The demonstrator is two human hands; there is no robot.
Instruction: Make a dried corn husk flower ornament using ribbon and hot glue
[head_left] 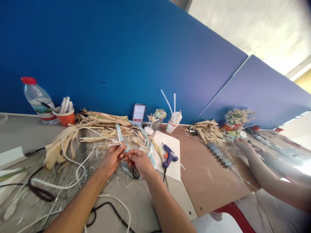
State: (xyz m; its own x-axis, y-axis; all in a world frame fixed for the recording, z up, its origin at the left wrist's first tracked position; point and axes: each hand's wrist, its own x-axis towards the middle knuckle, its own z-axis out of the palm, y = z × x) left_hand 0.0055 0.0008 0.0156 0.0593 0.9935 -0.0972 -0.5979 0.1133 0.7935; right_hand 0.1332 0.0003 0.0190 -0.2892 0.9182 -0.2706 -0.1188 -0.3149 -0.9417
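Close together over the table, my left hand (113, 158) and my right hand (140, 161) both pinch a light blue ribbon (126, 148). The fingers of each hand are closed, with the fingertips almost meeting. More of the ribbon trails behind my hands and beside the right one. Dried corn husks (104, 119) are heaped beyond my hands, with a broad pale husk (52, 153) to the left. Right of my right hand, a blue hot glue gun (169, 156) lies on white paper (176, 171). What sits inside the pinched ribbon is too small to tell.
White cable (77, 173) and black cable (114, 210) loop across the left and front. A water bottle (40, 100), an orange cup (65, 117), a phone (139, 113), a jar (159, 119) and a white cup (173, 123) line the blue partition (109, 58). At right is another person's arm (262, 171).
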